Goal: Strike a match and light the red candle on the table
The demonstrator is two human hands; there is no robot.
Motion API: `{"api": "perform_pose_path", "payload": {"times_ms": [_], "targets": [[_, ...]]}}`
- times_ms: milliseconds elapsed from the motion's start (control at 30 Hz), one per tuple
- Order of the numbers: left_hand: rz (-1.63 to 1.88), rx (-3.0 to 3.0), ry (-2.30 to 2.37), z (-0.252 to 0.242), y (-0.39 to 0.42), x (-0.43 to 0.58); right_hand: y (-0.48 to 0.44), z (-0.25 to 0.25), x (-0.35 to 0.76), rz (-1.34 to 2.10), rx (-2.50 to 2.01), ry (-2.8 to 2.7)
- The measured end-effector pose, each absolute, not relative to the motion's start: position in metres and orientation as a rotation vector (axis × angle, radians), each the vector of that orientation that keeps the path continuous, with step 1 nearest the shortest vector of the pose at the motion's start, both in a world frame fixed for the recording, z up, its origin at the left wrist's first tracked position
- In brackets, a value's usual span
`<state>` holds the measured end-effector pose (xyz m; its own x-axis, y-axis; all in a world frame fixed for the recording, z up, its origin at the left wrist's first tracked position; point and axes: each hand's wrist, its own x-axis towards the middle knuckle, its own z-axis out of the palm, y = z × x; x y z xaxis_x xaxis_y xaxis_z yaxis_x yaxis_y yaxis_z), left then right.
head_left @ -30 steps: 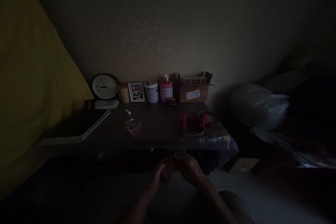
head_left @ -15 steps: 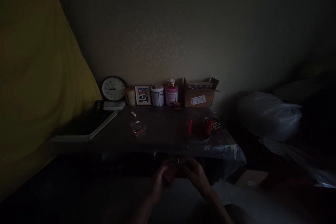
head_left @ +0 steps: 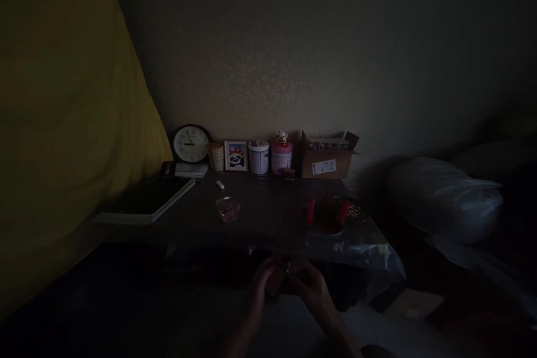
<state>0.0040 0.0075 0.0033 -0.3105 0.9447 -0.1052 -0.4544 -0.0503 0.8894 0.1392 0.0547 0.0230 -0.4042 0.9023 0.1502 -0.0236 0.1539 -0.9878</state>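
Low in front of the table's edge, my left hand (head_left: pixel 260 282) is closed around a small brown matchbox (head_left: pixel 274 281). My right hand (head_left: pixel 308 285) is closed in a pinch against the box's right side, and a thin pale tip, seemingly a match (head_left: pixel 288 266), shows between the two hands. Darkness hides most of the fingertips. Beyond the hands, two red candles (head_left: pixel 310 211) stand upright on a round dish near the table's right front. Behind them lies a plate of loose matchsticks (head_left: pixel 354 211).
On the plastic-covered table (head_left: pixel 268 201) are a clear packet (head_left: pixel 227 211), a white lighter-sized piece (head_left: pixel 220 184) and a large dark book (head_left: pixel 146 201). A clock (head_left: pixel 192 144), picture frame (head_left: pixel 236 156), tubs and a carton (head_left: pixel 327 162) line the wall. White bags (head_left: pixel 444 196) lie right.
The view has shifted slightly, so the table things appear further right and lower. My hands stay together at the matchbox; the pale tip between them shows less brightly.
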Motion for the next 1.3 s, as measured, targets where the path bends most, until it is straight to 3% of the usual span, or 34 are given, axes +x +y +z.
{"api": "perform_pose_path", "payload": {"times_ms": [300, 700, 1300], "targets": [[1.650, 0.661, 1.042, 0.000, 0.010, 0.004, 0.049, 0.026, 0.134, 1.404, -0.789, -1.607], [1.753, 0.546, 1.061, 0.000, 0.017, 0.001, 0.040, 0.013, 0.121, 1.011, -0.743, -1.928], [1.806, 0.554, 1.113, -0.010, 0.025, -0.004, 0.030, 0.013, 0.116, 0.845, -0.587, -2.028]]}}
